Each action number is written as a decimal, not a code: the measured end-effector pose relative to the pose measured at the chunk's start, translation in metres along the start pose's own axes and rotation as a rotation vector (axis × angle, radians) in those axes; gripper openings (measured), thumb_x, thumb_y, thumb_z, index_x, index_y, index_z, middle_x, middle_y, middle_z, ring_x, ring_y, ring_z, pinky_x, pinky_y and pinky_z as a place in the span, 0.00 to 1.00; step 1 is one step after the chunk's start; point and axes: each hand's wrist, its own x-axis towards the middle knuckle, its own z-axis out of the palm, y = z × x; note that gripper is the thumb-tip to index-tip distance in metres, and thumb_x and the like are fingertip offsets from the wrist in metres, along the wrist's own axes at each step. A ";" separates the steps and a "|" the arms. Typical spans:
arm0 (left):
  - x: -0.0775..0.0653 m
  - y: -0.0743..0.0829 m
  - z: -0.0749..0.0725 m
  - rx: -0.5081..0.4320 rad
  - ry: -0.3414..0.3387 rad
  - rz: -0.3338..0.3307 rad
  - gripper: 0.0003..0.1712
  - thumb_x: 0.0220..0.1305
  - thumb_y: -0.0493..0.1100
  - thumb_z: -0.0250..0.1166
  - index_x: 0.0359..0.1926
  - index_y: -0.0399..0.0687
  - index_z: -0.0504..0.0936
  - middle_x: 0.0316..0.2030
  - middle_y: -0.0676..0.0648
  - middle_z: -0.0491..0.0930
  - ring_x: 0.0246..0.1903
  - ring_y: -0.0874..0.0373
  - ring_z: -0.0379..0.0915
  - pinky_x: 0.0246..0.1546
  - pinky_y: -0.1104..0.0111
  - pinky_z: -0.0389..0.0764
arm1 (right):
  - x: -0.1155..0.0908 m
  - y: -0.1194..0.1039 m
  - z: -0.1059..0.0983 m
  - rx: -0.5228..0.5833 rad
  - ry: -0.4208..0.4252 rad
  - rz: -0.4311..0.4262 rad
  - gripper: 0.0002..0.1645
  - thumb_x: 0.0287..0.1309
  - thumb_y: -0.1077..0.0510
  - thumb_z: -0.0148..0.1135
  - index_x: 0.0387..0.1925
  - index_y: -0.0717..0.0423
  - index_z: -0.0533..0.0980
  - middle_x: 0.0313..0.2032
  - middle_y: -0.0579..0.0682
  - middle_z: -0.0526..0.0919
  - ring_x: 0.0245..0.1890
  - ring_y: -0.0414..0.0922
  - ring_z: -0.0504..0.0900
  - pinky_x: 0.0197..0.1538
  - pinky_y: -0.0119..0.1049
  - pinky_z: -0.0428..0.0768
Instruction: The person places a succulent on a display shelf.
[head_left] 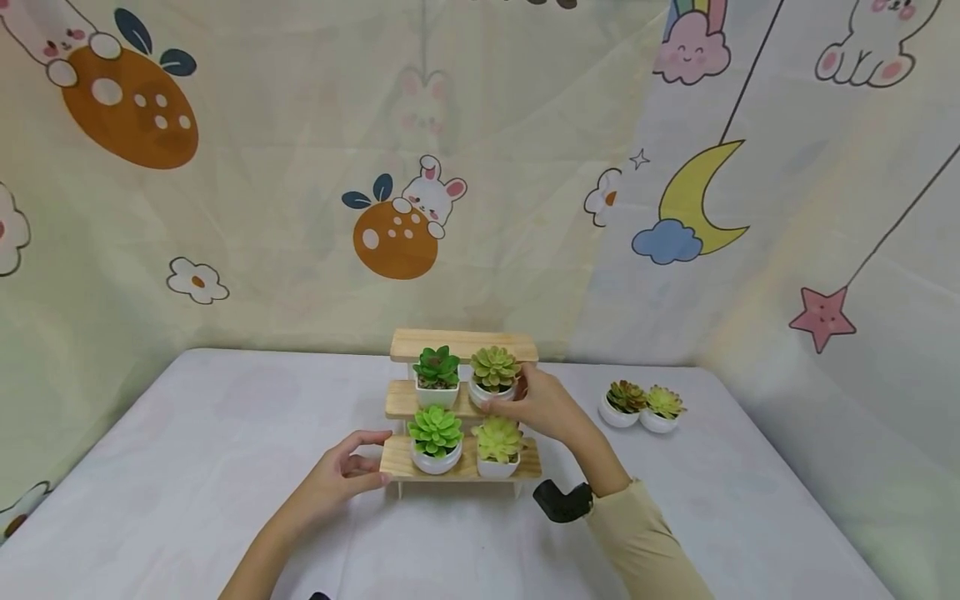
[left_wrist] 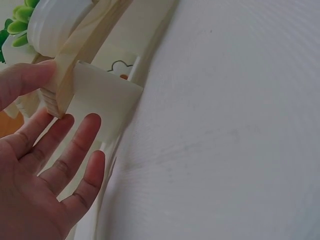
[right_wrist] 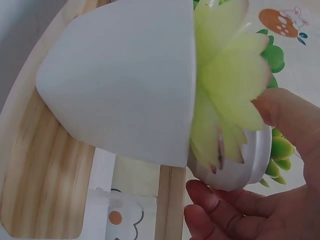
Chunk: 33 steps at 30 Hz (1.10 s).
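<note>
A three-tier wooden stand (head_left: 462, 342) with white supports stands on the table. My right hand (head_left: 542, 406) grips the round white pot of a succulent (head_left: 495, 368) at the right of the middle tier. In the right wrist view, thumb and fingers (right_wrist: 202, 220) lie about that pot, partly behind a pale yellow-green succulent (right_wrist: 230, 70) in a faceted white pot. My left hand (head_left: 341, 472) pinches the left end of the lowest board (left_wrist: 80, 50) between thumb and fingers. A dark green succulent (head_left: 437, 367) sits middle-left, a bright green one (head_left: 435, 431) lower-left.
Two more potted succulents, one reddish-brown (head_left: 625, 397) and one yellow-green (head_left: 663, 402), stand side by side on the white-covered table (head_left: 187, 467), right of the stand. A cartoon-printed cloth (head_left: 285, 183) hangs behind the table.
</note>
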 end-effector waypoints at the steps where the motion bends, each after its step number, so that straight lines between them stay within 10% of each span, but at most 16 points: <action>1: 0.000 0.000 0.000 -0.002 -0.001 0.000 0.34 0.56 0.39 0.65 0.62 0.36 0.64 0.44 0.33 0.78 0.39 0.61 0.79 0.38 0.71 0.75 | 0.000 0.000 0.000 0.001 -0.003 0.001 0.29 0.48 0.41 0.67 0.40 0.58 0.69 0.29 0.52 0.74 0.26 0.45 0.71 0.27 0.36 0.69; 12: -0.003 -0.001 -0.001 -0.008 -0.003 0.009 0.34 0.57 0.38 0.65 0.62 0.35 0.64 0.41 0.34 0.80 0.38 0.63 0.79 0.38 0.72 0.75 | -0.004 0.009 -0.009 0.034 -0.013 -0.014 0.37 0.49 0.40 0.67 0.52 0.61 0.70 0.36 0.52 0.77 0.33 0.44 0.74 0.32 0.36 0.72; 33: 0.000 -0.001 0.001 0.010 0.010 -0.037 0.34 0.56 0.41 0.66 0.62 0.40 0.65 0.46 0.34 0.76 0.39 0.60 0.78 0.39 0.70 0.75 | -0.048 0.119 -0.071 0.127 0.219 0.264 0.48 0.54 0.33 0.58 0.64 0.61 0.59 0.58 0.62 0.67 0.57 0.56 0.67 0.51 0.48 0.70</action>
